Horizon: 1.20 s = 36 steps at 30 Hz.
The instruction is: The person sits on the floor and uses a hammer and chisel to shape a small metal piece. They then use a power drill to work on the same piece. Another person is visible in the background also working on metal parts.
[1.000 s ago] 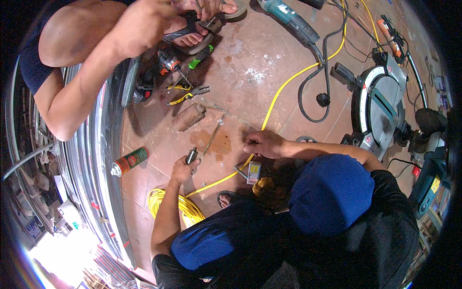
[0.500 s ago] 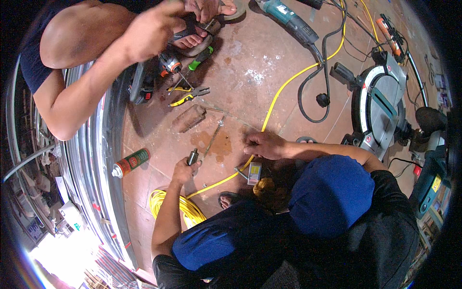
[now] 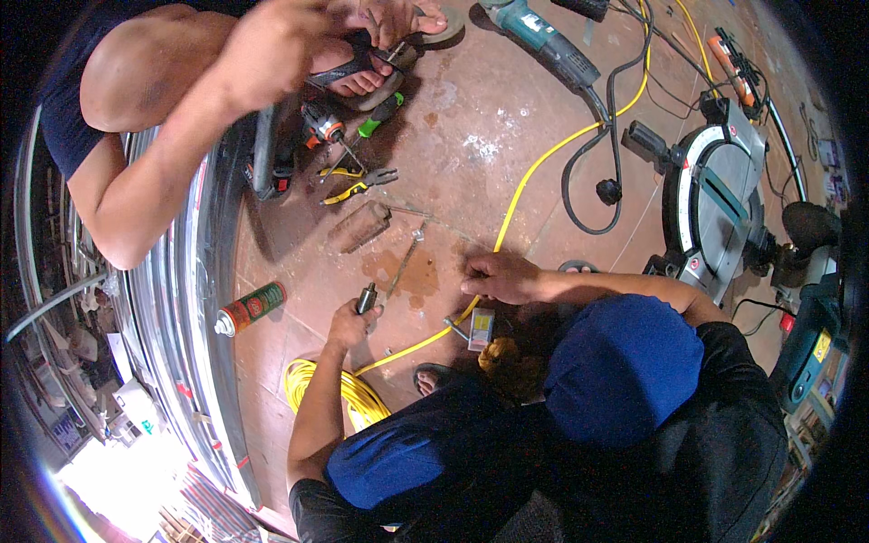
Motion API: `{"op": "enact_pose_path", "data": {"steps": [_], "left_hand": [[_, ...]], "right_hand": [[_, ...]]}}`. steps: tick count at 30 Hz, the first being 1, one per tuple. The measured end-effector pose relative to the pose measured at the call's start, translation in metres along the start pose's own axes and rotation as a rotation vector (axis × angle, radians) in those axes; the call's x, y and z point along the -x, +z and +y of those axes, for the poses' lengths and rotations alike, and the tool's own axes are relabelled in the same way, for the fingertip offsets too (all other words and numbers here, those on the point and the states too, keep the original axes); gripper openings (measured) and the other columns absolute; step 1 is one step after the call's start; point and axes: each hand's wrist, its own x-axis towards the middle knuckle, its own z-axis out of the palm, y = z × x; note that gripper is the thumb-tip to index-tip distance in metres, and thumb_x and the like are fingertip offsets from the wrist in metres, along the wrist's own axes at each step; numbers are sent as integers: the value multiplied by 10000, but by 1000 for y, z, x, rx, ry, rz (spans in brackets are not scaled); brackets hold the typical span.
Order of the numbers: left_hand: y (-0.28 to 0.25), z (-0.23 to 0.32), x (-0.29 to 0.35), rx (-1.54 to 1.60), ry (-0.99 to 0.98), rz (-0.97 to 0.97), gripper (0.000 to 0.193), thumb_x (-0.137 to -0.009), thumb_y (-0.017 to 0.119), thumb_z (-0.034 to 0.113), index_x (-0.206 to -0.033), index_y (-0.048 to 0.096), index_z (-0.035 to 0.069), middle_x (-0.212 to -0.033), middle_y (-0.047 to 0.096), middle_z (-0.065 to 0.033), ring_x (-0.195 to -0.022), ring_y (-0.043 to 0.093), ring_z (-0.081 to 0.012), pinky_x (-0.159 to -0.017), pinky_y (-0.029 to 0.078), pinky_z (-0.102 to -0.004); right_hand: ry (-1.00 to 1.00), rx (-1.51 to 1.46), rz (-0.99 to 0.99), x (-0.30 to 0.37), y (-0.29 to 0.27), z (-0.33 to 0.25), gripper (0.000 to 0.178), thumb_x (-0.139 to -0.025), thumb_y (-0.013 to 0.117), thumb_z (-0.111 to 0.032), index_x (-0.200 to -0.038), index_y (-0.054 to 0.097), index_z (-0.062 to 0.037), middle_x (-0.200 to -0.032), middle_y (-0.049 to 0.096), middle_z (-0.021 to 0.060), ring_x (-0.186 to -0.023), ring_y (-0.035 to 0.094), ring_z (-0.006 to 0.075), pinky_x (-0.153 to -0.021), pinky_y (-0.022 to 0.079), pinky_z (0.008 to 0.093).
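Note:
My left hand (image 3: 349, 324) is closed round a short dark metal cylinder (image 3: 366, 298) with a narrow tip pointing away from me. My right hand (image 3: 501, 276) hangs above the floor by the yellow cable (image 3: 509, 217), its fingers curled in; whatever is in them, if anything, is hidden. Just below that hand stands a small clear box with a yellow label (image 3: 482, 328), next to a brownish-yellow bundle (image 3: 503, 357). Ahead of my left hand a thin rod (image 3: 405, 261) lies across a damp brown patch.
At the upper left a co-worker's hands (image 3: 385, 18) work over a sandalled foot. Near them lie a drill (image 3: 324, 124), yellow-handled pliers (image 3: 358, 187) and a green-handled tool (image 3: 382, 115). A spray can (image 3: 252, 309), coiled cable (image 3: 337, 391), angle grinder (image 3: 543, 41) and mitre saw (image 3: 720, 195) surround me.
The co-worker's raised hand has shifted slightly. My hands keep nearly the same place and grip; the whole view has moved a little.

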Motion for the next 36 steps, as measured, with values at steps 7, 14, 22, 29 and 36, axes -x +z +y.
{"op": "enact_pose_path", "data": {"steps": [7, 14, 22, 29, 36], "left_hand": [[-2, 6, 3, 31, -10, -36, 425, -864, 795, 399, -963, 626, 22, -664, 593, -28, -528, 551, -135, -499, 454, -307], [-8, 30, 18, -76, -59, -12, 473, -852, 776, 443, -971, 672, -3, -760, 659, -126, -713, 626, -240, -692, 501, -397], [-6, 24, 14, -34, -65, -41, 474, -854, 766, 437, -1009, 672, -2, -774, 666, -141, -726, 634, -262, -700, 499, -409], [-5, 15, 9, -49, -38, -13, 503, -856, 761, 441, -1053, 671, -13, -833, 690, -176, -784, 665, -297, -733, 511, -416], [-5, 17, 10, -81, 5, 14, 485, -846, 785, 439, -1009, 668, -2, -762, 658, -113, -687, 628, -221, -645, 496, -383]], "right_hand": [[-24, 68, 18, 0, 0, 0, 341, -924, 642, -383, -904, 649, -43, -745, 674, 76, -700, 676, 185, -651, 523, 360], [14, 35, -45, -2, 0, 3, 322, -935, 648, -363, -920, 656, -42, -735, 659, 62, -696, 651, 163, -646, 515, 341], [33, -20, -63, -2, -2, 1, 274, -952, 664, -305, -953, 647, -32, -741, 652, 44, -686, 626, 134, -636, 510, 325], [76, -131, -93, -1, -2, 1, 285, -971, 661, -316, -947, 631, -34, -724, 622, 24, -672, 595, 112, -623, 492, 306], [60, -180, -110, 0, -3, -1, 275, -988, 652, -315, -956, 625, -44, -732, 608, 6, -675, 566, 99, -602, 457, 292]]}}
